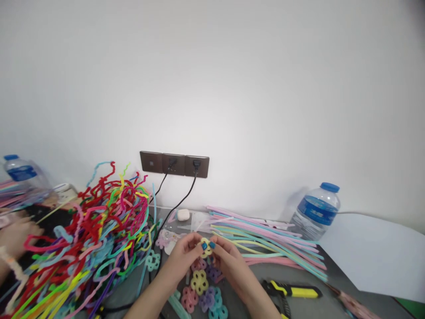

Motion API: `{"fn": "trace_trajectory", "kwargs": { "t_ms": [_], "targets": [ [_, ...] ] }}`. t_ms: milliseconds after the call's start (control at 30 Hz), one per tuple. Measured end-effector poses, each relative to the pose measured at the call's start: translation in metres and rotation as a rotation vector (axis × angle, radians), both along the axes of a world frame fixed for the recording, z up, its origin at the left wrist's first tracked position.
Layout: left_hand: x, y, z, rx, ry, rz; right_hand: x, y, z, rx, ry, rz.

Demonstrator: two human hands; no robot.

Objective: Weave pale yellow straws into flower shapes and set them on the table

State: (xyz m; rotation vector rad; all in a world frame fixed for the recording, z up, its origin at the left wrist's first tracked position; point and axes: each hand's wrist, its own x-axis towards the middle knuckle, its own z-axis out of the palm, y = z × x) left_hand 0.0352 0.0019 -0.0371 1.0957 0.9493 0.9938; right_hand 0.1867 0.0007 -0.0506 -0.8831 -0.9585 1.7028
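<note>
Pipe-cleaner work at a grey tabletop (133,292). The left hand (183,255) and right hand (229,261) pinch a small yellow flower (206,250) between thumbs and fingers, raised above the tabletop's middle. Beneath and nearer the front edge lie finished flowers (199,282) in yellow, pink, purple and blue. A tangled heap of pipe cleaners (99,230) covers the left part; straight pipe cleaners (272,241) lie along the back edge, with a water bottle (317,212) near the back right. Yellow-and-black pliers (302,291) lie right of the right hand.
</note>
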Motion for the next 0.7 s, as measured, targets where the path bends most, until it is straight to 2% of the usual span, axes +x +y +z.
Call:
{"fn": "trace_trajectory", "kwargs": {
  "t_ms": [167,333,467,700],
  "targets": [
    [0.0,0.0,-0.006,-0.003,-0.035,-0.002,-0.001,0.002,-0.007,0.081,-0.145,0.001],
    [0.001,-0.003,-0.003,-0.054,-0.073,-0.016,0.0,0.003,-0.009,0.131,-0.186,-0.033],
    [0.002,-0.004,0.0,-0.144,-0.143,0.03,0.001,0.003,-0.011,0.106,-0.156,-0.033],
    [0.002,-0.002,-0.003,-0.15,-0.186,0.068,-0.002,0.002,-0.012,0.075,-0.148,-0.002]
  ]
}}
